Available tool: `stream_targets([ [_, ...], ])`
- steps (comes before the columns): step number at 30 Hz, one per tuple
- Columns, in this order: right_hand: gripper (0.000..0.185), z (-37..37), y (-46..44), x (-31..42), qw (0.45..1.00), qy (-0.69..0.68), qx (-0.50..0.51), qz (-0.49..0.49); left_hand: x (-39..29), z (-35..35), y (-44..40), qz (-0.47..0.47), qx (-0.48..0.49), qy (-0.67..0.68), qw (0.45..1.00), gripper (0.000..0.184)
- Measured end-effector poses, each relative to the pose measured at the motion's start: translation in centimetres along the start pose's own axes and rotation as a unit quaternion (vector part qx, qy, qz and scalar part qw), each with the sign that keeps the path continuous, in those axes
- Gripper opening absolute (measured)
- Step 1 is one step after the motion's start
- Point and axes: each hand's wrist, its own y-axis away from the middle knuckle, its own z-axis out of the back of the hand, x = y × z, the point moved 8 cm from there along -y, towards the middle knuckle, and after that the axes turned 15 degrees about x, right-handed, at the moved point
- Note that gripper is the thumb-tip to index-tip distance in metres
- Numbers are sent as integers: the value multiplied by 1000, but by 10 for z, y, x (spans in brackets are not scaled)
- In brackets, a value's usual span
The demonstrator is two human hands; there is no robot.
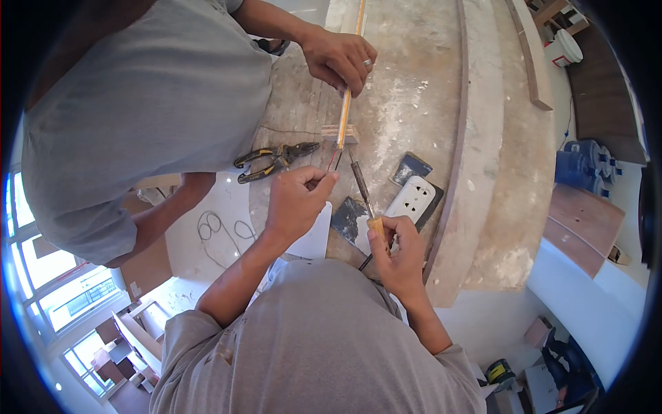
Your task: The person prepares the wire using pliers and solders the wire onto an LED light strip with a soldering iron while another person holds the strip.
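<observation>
My right hand (pixel 398 254) grips a soldering iron (pixel 361 185) by its wooden handle, its tip pointing up toward the end of a yellow-and-white LED strip (pixel 346 110). My left hand (pixel 301 201) is closed in a pinch on thin red and black wires (pixel 334 161) running to that strip end; whether the iron's tip touches them I cannot tell. Beneath the strip end lies a small wooden block (pixel 331 132). A co-worker's hand (pixel 340 61) presses on the strip from above.
Black-and-yellow pliers (pixel 277 160) lie left of the wires. A white power strip (pixel 414 198) and dark flat pieces (pixel 353 221) sit near my right hand. A long wooden board (pixel 476 138) runs along the right of the worktable (pixel 407 41). The co-worker stands close at the left.
</observation>
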Motion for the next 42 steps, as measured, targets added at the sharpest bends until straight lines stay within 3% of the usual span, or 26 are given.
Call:
stream_targets([
  [9, 21, -2, -4, -4, 999, 21, 5, 30, -2, -1, -4, 11, 4, -18, 1000, 25],
  [42, 19, -7, -11, -5, 1000, 0, 22, 2, 1, -4, -8, -2, 7, -5, 1000, 26],
])
